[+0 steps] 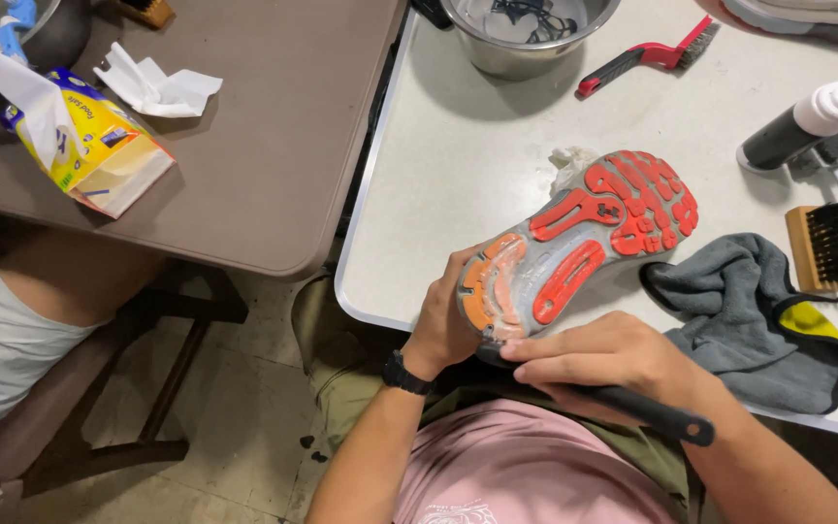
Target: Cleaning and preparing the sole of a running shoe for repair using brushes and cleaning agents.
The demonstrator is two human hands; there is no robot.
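A sports shoe [574,247] lies sole-up over the near edge of the white table [458,165], its grey sole carrying red and orange tread and some soapy foam at the heel. My left hand [443,315], with a black watch on the wrist, grips the heel end. My right hand [613,359] holds a brush with a black handle [652,412] against the heel; the bristles are hidden under my fingers.
A grey cloth [754,315] and a wooden brush with black bristles [826,247] lie to the right. A steel bowl [526,39], a red brush [647,56] and a pump bottle [807,121] stand further back. A tissue box [89,141] sits on the brown table, beside another seated person [21,311].
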